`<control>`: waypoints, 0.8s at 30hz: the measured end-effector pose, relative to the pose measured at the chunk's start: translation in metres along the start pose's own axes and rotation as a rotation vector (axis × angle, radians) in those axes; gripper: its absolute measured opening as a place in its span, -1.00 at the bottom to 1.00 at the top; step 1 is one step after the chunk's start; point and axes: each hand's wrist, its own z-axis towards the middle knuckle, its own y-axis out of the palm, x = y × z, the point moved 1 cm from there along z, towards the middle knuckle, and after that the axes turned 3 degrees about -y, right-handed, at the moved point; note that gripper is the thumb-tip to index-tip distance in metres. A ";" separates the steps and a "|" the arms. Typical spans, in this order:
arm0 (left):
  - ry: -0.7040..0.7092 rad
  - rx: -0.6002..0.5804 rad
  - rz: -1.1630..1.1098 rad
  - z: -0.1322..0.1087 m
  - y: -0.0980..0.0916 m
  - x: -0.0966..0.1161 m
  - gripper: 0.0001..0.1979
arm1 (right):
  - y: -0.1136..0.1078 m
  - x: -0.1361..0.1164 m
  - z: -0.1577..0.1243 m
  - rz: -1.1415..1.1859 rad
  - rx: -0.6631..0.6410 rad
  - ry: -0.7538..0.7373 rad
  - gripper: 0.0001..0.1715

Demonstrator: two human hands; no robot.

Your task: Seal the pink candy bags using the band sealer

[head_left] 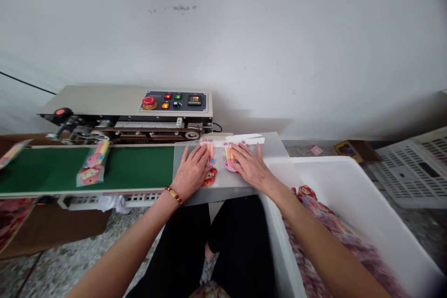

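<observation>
My left hand (192, 172) lies flat, fingers stretched, on a clear plastic packet (210, 163) of coloured sticks with a red cartoon label, on the grey feed plate (272, 146). My right hand (249, 165) rests flat on a second such packet (229, 158) just to its right. Both packets point toward the sealing machine (129, 111). Another packet (92, 164) rides on the green conveyor belt (139, 167), and one more (10, 153) sits at the belt's far left end.
A white bin (352, 191) on my right holds several more packets (328, 228). A white slatted crate (415, 163) lies on the floor beyond it. A cardboard box (52, 228) stands under the belt on the left. The machine's control panel (174, 101) shows lit buttons.
</observation>
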 end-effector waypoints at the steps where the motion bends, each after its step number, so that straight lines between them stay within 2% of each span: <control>1: 0.008 -0.001 0.006 -0.001 -0.001 -0.006 -0.57 | 0.000 0.001 0.000 0.001 -0.001 0.004 -0.51; 5: 0.053 -0.019 0.012 0.002 -0.002 -0.017 -0.58 | -0.003 -0.001 0.003 -0.007 -0.018 0.025 -0.51; 10: 0.038 0.004 -0.019 0.007 0.003 -0.012 -0.56 | -0.014 -0.010 0.007 -0.028 0.012 -0.019 -0.55; 13: 0.031 0.003 -0.051 0.004 0.004 -0.007 -0.56 | -0.017 -0.021 0.023 -0.012 0.006 -0.055 -0.61; 17: 0.035 0.004 -0.174 -0.004 0.004 -0.008 -0.54 | -0.007 -0.032 0.044 -0.022 -0.028 -0.088 -0.59; 19: -0.050 0.047 -0.249 -0.007 0.002 -0.012 -0.55 | 0.000 -0.032 0.044 -0.021 -0.038 -0.083 -0.58; 21: -0.216 0.088 -0.267 -0.005 -0.001 -0.014 -0.60 | 0.003 -0.029 0.039 0.003 -0.029 -0.078 -0.58; 24: -0.443 0.047 -0.220 0.008 -0.007 -0.009 -0.73 | 0.003 -0.025 0.032 0.071 -0.026 -0.094 -0.57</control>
